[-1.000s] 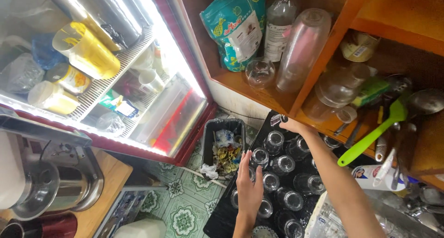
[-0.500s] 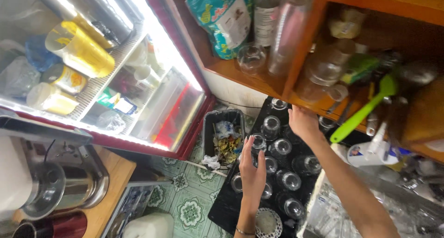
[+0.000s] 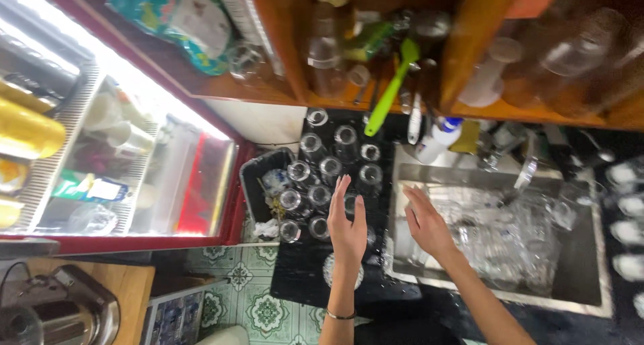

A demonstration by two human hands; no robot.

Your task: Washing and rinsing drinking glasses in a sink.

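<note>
Both hands have shifted from the far glasses toward the sink edge: the left hand (image 3: 349,224) hovers flat, fingers spread and empty, over the upturned glasses (image 3: 320,170) on the black mat (image 3: 302,278); the right hand (image 3: 426,224), open and empty, hangs above the sink (image 3: 577,278). Such glasses are likely light, rigid, wet-slick and fragile; grip each around its side wall.

We see two bare forearms with no sleeves on them as far as the frame's lower edge. The left hand (image 3: 347,225) has a thin dark bracelet (image 3: 340,315) round its wrist, a narrow band with no charm that we can make out. The right hand (image 3: 425,223) has a plain wrist. We spot no gloves, rings or watch on either hand; the nails are too blurred to judge.
</note>
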